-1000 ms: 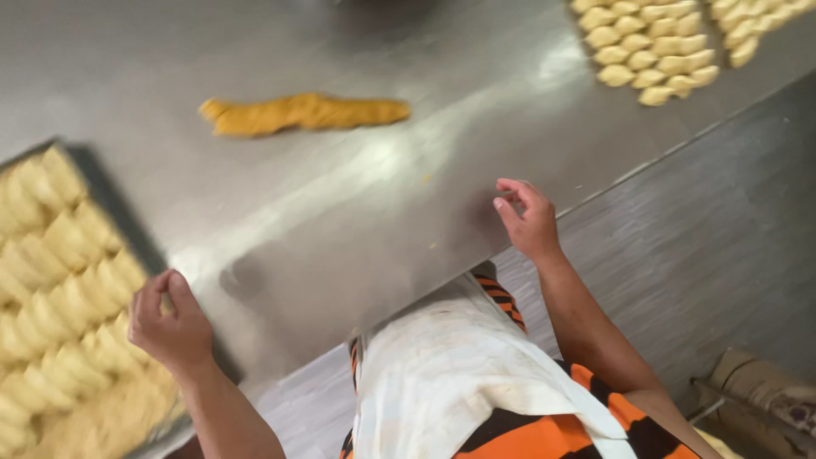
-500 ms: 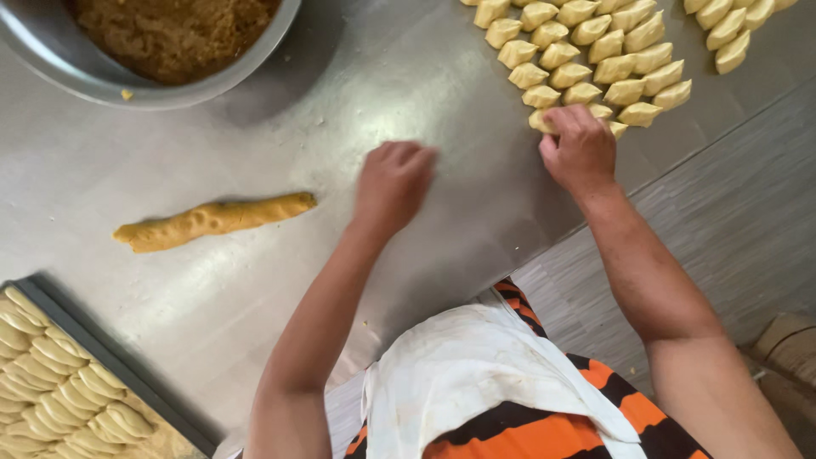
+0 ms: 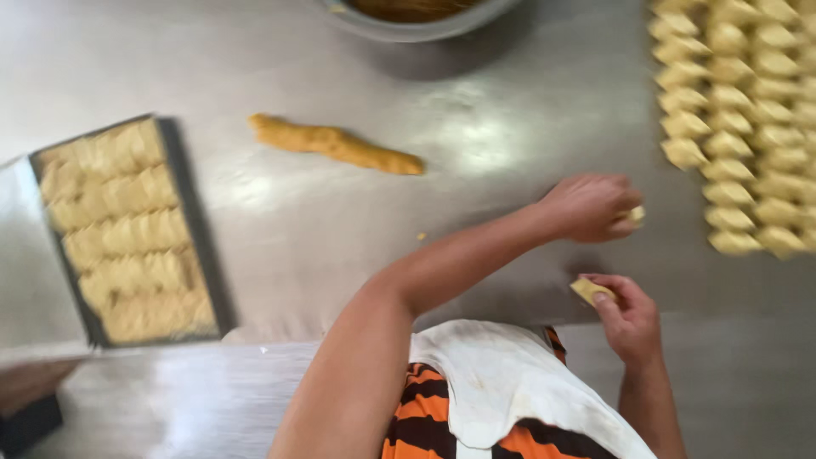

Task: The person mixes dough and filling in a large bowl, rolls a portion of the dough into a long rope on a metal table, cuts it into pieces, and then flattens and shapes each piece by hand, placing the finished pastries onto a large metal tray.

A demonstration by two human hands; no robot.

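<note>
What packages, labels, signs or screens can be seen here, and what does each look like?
None in view: no package, label, sign or screen.
Only bare containers stand on the steel table:
Baking tray, far left: dark, rectangular, filled with rows of pale pastries.
Metal bowl, top edge: round, grey, holding brown filling.

No packages, labels, signs or screens in view.

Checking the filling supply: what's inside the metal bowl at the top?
The metal bowl holds a brown crumbly filling; only its near edge shows, as the frame cuts off the rest.
</note>
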